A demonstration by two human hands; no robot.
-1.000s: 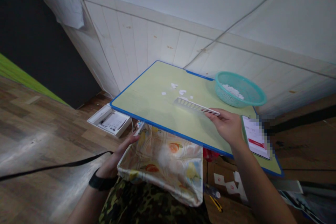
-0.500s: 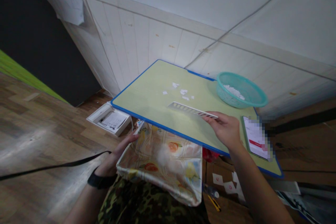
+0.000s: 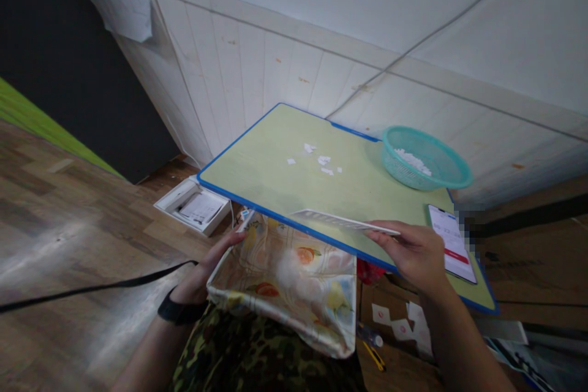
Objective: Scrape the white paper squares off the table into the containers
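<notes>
My right hand [image 3: 416, 251] grips one end of a flat white slotted strip [image 3: 337, 218]. The strip is tilted low over the front edge of the yellow-green table [image 3: 239, 165]. On my lap rests a shallow tray covered in fruit-print cloth [image 3: 257, 269], with a blurred whitish patch inside it. My left hand [image 3: 225, 250] holds its left rim, thumb on top and the other fingers mostly hidden. Small white paper pieces [image 3: 324, 160] lie scattered on the tabletop beyond the strip.
A turquoise basket [image 3: 425, 159] with white bits stands at the table's back right. A phone [image 3: 452, 245] lies near the right edge. An open white box [image 3: 195, 205] sits on the floor at left. Below right are white cards [image 3: 402, 329] and a yellow-handled cutter [image 3: 374, 355].
My right hand has drawn the slotted strip nearer to me and slightly right, from over the tabletop to its front edge. My left hand stays on the tray.
</notes>
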